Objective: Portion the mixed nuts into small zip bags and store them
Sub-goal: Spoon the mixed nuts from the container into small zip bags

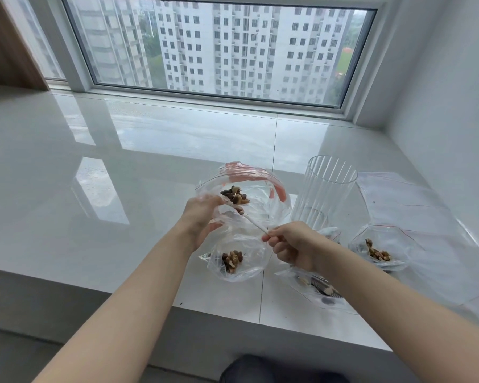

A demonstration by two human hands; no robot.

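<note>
Glossy white window ledge (pixel 150 167) with tile seams, large red-zip bag of nuts (pixel 256 194) at centre, ribbed clear glass jar (pixel 325 189) upright just right of it, small nut-filled zip bag (pixel 378 248) near right, flat empty zip bags (pixel 415 205) behind.

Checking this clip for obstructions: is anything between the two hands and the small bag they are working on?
Nothing visible. The left hand grips the small bag at one end of its top edge, the right hand pinches the other end. The ribbed glass stands behind, apart.
</note>
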